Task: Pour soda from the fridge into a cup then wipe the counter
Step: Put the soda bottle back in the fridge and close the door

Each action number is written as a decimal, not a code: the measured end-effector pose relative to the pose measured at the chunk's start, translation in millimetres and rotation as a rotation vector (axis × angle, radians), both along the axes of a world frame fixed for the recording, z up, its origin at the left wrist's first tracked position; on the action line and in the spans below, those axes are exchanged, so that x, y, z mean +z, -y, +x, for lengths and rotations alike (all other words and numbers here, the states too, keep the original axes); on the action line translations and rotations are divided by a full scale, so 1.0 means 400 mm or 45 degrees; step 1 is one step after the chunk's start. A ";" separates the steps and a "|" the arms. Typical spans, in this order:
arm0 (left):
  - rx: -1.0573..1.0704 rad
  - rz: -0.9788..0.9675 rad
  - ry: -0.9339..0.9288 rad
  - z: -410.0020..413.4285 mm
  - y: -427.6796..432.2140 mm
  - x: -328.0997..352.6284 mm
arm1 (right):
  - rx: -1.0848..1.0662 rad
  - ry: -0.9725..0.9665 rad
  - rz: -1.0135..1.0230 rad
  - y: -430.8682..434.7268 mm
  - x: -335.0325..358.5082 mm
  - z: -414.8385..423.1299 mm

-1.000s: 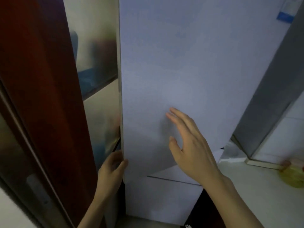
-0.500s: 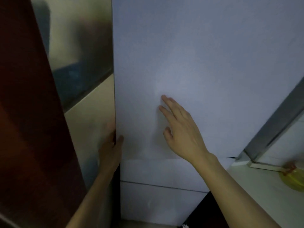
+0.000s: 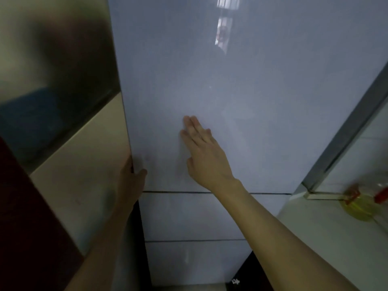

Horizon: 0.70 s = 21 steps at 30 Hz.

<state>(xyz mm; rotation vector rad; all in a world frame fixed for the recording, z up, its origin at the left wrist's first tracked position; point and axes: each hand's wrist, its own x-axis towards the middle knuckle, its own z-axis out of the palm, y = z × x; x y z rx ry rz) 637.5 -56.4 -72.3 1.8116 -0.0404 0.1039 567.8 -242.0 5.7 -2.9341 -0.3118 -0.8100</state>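
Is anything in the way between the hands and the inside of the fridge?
Yes, the fridge door. It looks shut, across the whole front. The right hand lies flat on it and the left hand grips its left edge. No soda shows anywhere.

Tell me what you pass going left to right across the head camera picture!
Dark red panel → beige wall → left hand gripping the fridge door edge → right hand → grey metal strip → yellow container.
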 end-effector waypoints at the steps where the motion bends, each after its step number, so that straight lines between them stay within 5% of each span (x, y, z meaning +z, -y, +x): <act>1: 0.010 0.039 0.019 0.001 0.001 -0.008 | -0.012 -0.011 -0.001 -0.004 -0.004 0.002; 6: 0.020 0.170 0.039 0.004 -0.002 -0.004 | -0.003 -0.119 0.008 -0.004 0.021 -0.001; 9: -0.012 0.455 0.023 -0.017 -0.011 0.013 | -0.002 -0.235 0.116 0.013 0.068 -0.040; 14: -0.031 0.703 0.082 -0.079 -0.007 0.051 | -0.328 -0.343 0.306 0.155 0.029 -0.190; 21: -0.570 1.107 0.293 -0.197 0.108 0.081 | -0.788 -0.406 0.502 0.416 -0.101 -0.531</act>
